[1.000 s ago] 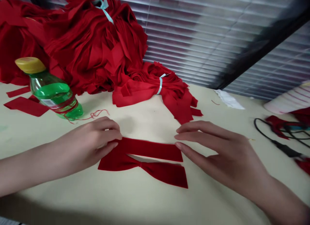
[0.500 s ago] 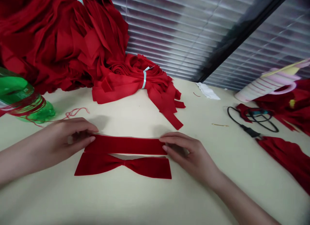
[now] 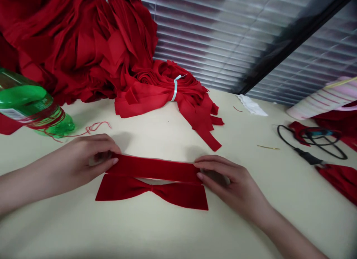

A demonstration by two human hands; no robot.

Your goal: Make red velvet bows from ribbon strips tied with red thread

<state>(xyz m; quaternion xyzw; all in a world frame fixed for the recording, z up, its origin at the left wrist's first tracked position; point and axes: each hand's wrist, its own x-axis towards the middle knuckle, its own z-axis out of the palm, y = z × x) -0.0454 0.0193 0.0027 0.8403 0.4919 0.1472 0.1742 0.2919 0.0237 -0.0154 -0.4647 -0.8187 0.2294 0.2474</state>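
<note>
One green bottle (image 3: 30, 102) lies at far left on a cream surface (image 3: 167, 233), wound with red thread (image 3: 96, 128) that trails toward the left hand (image 3: 92, 158). That hand's fingers (image 3: 106, 149) curl closed over the left end of a red velvet strip (image 3: 153, 169), gripping it. The strip sits just above a red velvet bow piece (image 3: 152, 192), pinched at its waist, and touches the piece's upper edge. The right hand (image 3: 228, 181) grips the strip's other end, its fingers (image 3: 214, 164) closed over the edge. Behind the hands rise a heap of red fabric (image 3: 75, 47) and a bundle of red strips (image 3: 164, 97), bound with a pale blue tie (image 3: 175, 88). Farther right lie a white scrap (image 3: 251, 105), a gold pin (image 3: 267, 147), a looped black cord (image 3: 306, 147) and a pink striped container (image 3: 320, 99), with window blinds (image 3: 223, 39) beyond the surface.
</note>
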